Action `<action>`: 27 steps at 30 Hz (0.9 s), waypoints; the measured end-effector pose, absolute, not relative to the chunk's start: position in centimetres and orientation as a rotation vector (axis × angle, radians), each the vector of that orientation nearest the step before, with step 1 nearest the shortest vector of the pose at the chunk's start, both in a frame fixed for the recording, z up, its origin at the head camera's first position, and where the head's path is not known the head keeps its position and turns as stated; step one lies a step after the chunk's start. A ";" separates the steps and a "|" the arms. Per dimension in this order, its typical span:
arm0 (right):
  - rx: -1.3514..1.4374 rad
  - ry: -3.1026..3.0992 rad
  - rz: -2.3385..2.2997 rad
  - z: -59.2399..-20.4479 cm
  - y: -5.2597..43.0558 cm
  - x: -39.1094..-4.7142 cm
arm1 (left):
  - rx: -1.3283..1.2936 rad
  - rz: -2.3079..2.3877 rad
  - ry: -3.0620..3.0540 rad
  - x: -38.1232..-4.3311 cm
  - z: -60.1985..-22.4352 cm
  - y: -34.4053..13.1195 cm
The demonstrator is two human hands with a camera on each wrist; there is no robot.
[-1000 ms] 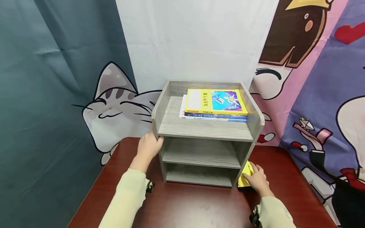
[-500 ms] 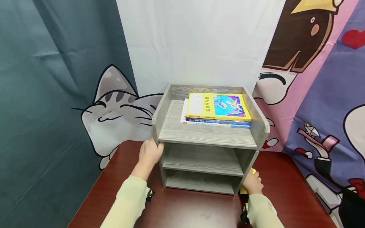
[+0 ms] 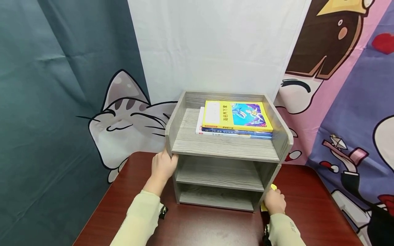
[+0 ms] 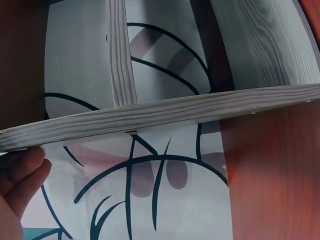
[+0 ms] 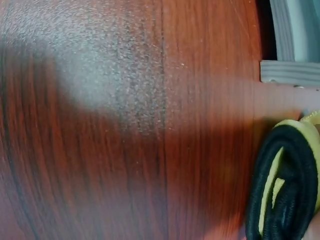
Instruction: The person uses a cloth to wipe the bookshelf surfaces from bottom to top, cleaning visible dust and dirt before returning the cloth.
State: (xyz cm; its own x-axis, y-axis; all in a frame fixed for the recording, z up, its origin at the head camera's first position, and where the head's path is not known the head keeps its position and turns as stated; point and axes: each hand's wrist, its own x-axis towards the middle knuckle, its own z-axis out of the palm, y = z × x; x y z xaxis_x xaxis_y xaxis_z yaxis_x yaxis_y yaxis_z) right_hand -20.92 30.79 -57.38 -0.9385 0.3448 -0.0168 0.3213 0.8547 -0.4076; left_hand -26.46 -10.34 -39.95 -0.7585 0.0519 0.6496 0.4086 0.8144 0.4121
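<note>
My left hand (image 3: 161, 167) grips the left side of a small grey wood-grain shelf unit (image 3: 224, 147) just under its top tier, thumb at the front edge. In the left wrist view its fingertips (image 4: 32, 162) lie against the edge of a panel (image 4: 165, 112). At the lower right side of the unit, my right hand (image 3: 275, 202) holds a folded yellow cloth (image 3: 263, 207), which is mostly hidden by the hand and the side panel. The right wrist view shows the cloth (image 5: 295, 200) doubled over, with a thick black edging, close over the table.
Several books (image 3: 235, 118) lie stacked on the top tier, a yellow one uppermost. The unit stands on a reddish-brown table (image 3: 203, 225), with two lower compartments facing me. Behind hang a white curtain (image 3: 215, 44) and printed cartoon drapes (image 3: 338, 102).
The right hand has moved left with the yellow cloth, from beside the unit to right at its side panel. My left hand keeps its grip. The head view has shifted slightly.
</note>
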 end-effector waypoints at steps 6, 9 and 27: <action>-0.465 -2.932 0.637 -57.0 31.6 -20.4 | -0.332 -0.721 -2.367 -26.4 -40.0 -10.3; -0.401 -2.955 0.617 -55.9 32.0 -20.4 | -0.331 -0.716 -2.359 -26.5 -40.0 -10.3; -0.083 -3.323 0.533 -49.1 31.1 -19.3 | -0.336 -0.745 -2.347 -26.6 -39.9 -10.3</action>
State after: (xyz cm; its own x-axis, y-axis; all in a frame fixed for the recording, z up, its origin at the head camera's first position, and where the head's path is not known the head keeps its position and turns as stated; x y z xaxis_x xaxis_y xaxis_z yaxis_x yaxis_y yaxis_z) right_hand -19.29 31.12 -49.12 -0.9737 0.0128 -0.2275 0.0833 0.9493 -0.3030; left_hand -26.63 -10.26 -39.90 -0.7593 0.0458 0.6491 0.4118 0.8061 0.4249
